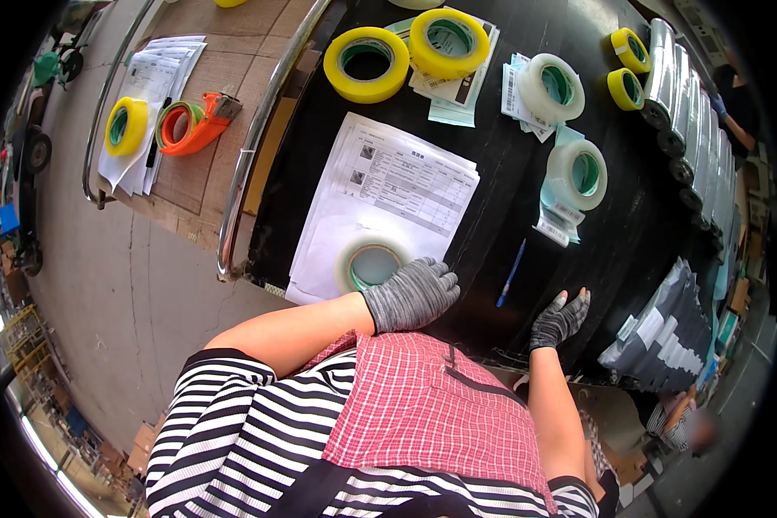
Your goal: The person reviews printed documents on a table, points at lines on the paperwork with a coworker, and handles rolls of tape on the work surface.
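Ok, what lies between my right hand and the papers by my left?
The head view shows a blue pen between your right hand and those papers.

Worktop [496, 207] had open lane betw. printed sheets [397, 177] & clear tape rolls [558, 179]; blue pen [511, 273] lay at near end. Silvery rolls [684, 121] blocked R side.

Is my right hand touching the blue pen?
Apart. The head view shows a strip of bare black tabletop between the gloved right hand and the blue pen.
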Tool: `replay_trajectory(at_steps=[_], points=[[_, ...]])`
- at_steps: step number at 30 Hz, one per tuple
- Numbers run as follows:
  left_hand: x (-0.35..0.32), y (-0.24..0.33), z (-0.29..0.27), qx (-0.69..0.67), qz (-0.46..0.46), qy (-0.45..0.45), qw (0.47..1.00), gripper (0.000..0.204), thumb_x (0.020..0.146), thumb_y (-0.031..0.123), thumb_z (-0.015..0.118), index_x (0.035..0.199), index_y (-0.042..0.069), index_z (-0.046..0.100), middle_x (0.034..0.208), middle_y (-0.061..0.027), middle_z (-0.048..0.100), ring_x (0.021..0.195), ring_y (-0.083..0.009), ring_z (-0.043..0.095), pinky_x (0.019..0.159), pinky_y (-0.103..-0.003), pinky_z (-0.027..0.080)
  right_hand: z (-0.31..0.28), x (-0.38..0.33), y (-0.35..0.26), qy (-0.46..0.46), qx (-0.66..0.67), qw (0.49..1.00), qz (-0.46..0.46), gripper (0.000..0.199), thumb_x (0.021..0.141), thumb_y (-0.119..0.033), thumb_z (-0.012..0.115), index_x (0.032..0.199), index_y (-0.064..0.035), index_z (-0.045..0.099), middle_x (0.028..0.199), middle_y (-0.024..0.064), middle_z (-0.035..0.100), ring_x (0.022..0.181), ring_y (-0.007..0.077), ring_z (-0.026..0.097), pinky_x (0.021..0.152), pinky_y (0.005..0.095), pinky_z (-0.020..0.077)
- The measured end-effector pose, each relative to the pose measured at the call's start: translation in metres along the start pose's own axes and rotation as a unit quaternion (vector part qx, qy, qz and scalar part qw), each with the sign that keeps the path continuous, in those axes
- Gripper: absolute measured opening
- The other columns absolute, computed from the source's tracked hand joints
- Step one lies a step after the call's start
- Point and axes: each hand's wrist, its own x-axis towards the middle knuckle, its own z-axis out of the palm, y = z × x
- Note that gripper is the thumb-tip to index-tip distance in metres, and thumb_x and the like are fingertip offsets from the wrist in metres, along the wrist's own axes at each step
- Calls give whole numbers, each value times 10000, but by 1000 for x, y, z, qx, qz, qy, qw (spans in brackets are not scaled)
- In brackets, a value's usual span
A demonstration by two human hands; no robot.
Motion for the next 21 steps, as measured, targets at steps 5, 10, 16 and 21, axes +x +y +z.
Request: replay_trajectory(at_steps=[5,10,16,21], points=[[0,0,-3,-5,0,3,1000,347,894,237,590,1142,4,660,1127,-141,665,1057,-290,625,936,-418,482,0,1,0,5,3,1000,-3,508,1013,-302,519,1411,8,464,1467,193,479,1371,342,444,1143,452,341],[1,1,1,4,2,15,1000,325,885,234,595,1115,15,663,1100,-125,665,1037,-284,625,916,-416,483,-1,2,-1,3,3,1000,-2,504,1011,-297,522,1407,9,467,1463,196,481,1368,344,448,1143,452,344],[0,3,-1,5,-5,19,1000,301,875,229,603,1092,29,666,1082,-108,664,1017,-271,627,910,-406,479,-2,2,-2,5,3,1000,-1,508,1012,-310,523,1407,5,469,1463,195,479,1367,347,449,1143,456,345],[-2,7,-11,10,5,22,1000,293,887,219,601,1100,31,673,1090,-102,670,1023,-269,635,926,-402,482,2,-1,3,9,-1,1000,-4,513,1012,-321,522,1407,2,469,1460,195,482,1369,346,447,1143,457,347]])
